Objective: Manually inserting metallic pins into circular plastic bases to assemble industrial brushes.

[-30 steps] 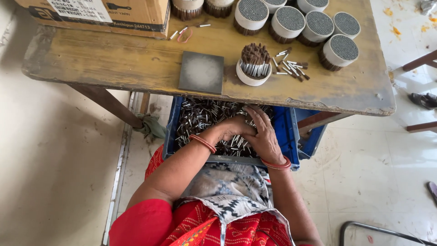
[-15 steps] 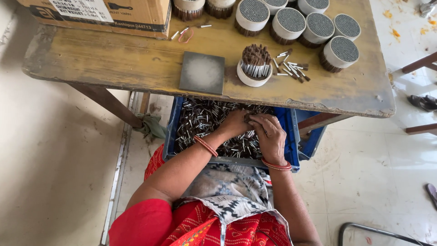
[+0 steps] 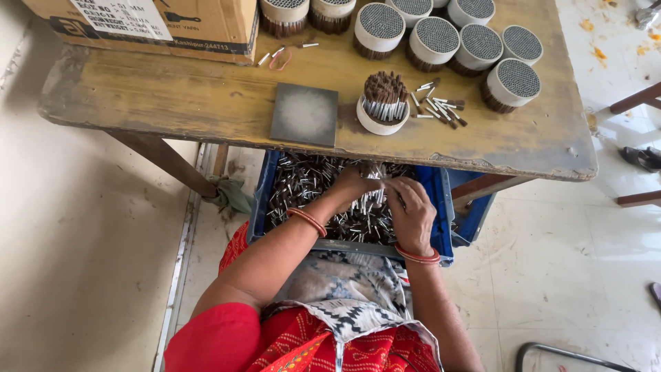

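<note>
A blue crate [image 3: 441, 219] full of small brown-and-silver sticks rests on my lap under the table edge. My left hand [image 3: 352, 186] and my right hand [image 3: 410, 210] meet over the crate, both closed around a bunch of sticks [image 3: 370, 198] held upright between them. Red bangles ring both wrists. On the wooden table [image 3: 172, 96] above, a white ring [image 3: 381, 122] holds a partly filled bundle of sticks, with loose sticks [image 3: 439, 107] lying beside it.
A grey square plate [image 3: 305, 114] lies left of the white ring. Several filled round bundles [image 3: 475, 43] stand at the table's far side. A cardboard box [image 3: 151, 24] sits at the far left. A second blue crate [image 3: 476, 213] shows to the right.
Both hands have lifted from digging in the crate and come together, gathering a bunch of sticks between them. The view has shifted slightly.
</note>
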